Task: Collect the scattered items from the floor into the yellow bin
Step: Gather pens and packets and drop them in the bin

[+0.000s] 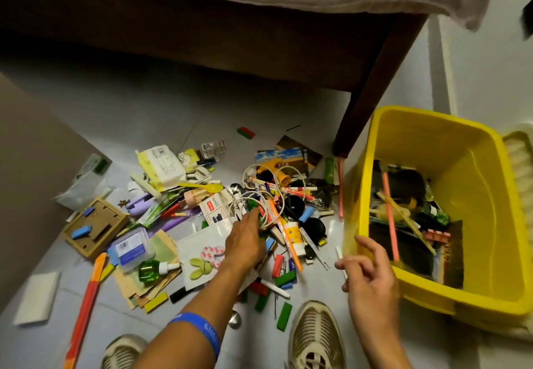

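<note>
A heap of small items covers the floor: a white cable (253, 195), pens, coloured blocks, a green bottle (150, 270), packets and an orange pencil (285, 238). My left hand (245, 241), with a blue wristband, reaches into the heap, its fingertips on a green item under the cable; its palm side is hidden. My right hand (370, 276) hovers beside the near left corner of the yellow bin (476, 184) and pinches a thin white stick (339, 256). The bin holds several items, among them pink sticks.
A dark wooden bed leg (366, 114) stands just behind the bin, with the bed frame across the back. A brown panel (34, 166) rises at the left. A cardboard box (95, 224), a long orange ruler (83, 311) and my two shoes (315, 337) lie near the heap.
</note>
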{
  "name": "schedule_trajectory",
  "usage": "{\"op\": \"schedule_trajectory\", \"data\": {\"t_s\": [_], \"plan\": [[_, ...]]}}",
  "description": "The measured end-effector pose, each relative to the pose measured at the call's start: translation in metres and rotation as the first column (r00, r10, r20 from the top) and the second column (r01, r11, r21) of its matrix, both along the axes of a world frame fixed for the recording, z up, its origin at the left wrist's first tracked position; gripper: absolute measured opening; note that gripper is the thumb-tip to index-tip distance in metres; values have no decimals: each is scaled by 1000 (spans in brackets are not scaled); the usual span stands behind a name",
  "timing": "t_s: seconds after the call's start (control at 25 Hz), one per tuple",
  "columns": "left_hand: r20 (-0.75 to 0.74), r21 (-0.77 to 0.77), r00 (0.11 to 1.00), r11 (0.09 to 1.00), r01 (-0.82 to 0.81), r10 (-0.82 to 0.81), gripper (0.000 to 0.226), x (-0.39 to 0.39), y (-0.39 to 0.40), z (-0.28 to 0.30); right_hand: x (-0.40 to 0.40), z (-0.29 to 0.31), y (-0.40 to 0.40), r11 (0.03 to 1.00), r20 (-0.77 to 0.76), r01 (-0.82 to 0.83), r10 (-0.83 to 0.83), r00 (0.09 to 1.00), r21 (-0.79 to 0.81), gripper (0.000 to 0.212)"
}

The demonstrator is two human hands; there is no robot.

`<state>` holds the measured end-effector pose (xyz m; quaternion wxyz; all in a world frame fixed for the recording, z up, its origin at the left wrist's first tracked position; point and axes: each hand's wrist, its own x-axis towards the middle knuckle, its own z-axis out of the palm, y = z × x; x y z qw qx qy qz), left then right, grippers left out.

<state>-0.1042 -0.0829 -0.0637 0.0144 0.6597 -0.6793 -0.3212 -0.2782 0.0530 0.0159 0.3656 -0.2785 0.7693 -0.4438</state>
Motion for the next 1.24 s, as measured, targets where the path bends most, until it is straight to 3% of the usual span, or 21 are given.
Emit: {"op": "schedule_trajectory", "data": {"t_s": [0.12,0.2,0.28,0.36,0.44,0.52,0.6,0.76,0.84,0.88,0.92,0.96,1.0,1.04,1.12,1.16,1.2,1.24], "plan": [[-13,-43,1000,999,-23,22,16,1,-8,-13,20,-18,-5,983,-33,-180,181,983,27,31],[-40,-6,996,997,82,-82,13,2,-9,-2,27,-29,-18,965,-72,-258,260,963,38,34],[-194,53,957,972,228,-214,13,9,-12,28,28,-30,-42,928,-131,-372,373,919,35,64],[-404,97,872,935,340,-276,14,23,-13,72,29,-23,-66,815,-163,-580,572,804,-3,96],[-528,59,796,922,383,-297,15,37,-12,116,36,-9,-89,697,-194,-715,696,692,-51,108],[-599,-29,745,938,345,-293,15,47,-11,157,43,9,-105,720,-134,-680,667,733,-137,103],[-680,-127,666,944,304,-306,16,51,-9,198,48,23,-111,749,-99,-616,613,784,-242,80],[-837,-246,434,938,243,-332,19,47,-6,264,55,53,-118,678,-173,-713,692,701,-180,48],[-948,-223,205,967,123,-244,22,51,-5,287,60,65,-118,699,-212,-702,672,710,-134,16],[-982,-180,56,983,43,-183,24,56,-5,296,59,70,-117,736,-234,-663,627,743,-134,10],[-989,-129,-71,991,-33,-131,24,63,-4,303,55,76,-114,775,-236,-615,577,782,-145,19],[-986,-80,-139,992,-100,-94,25,69,-4,308,50,83,-112,799,-203,-581,549,811,-157,19],[-986,-38,-155,988,-148,-61,25,75,-1,310,44,86,-110,801,-136,-572,555,820,-179,12],[-989,-5,-146,986,-168,-29,26,77,3,310,42,91,-109,776,-50,-600,603,796,-194,18],[-991,23,-130,994,-103,10,26,73,12,308,48,94,-107,692,55,-693,715,697,-203,68],[-992,14,-126,999,-40,9,25,68,17,309,57,94,-108,652,60,-734,754,654,-188,83],[-992,-1,-123,1000,24,2,24,63,21,309,67,92,-109,618,77,-760,783,617,-201,82],[-992,-12,-124,997,74,-3,24,61,23,310,77,89,-110,593,79,-777,803,591,-214,66]]}}
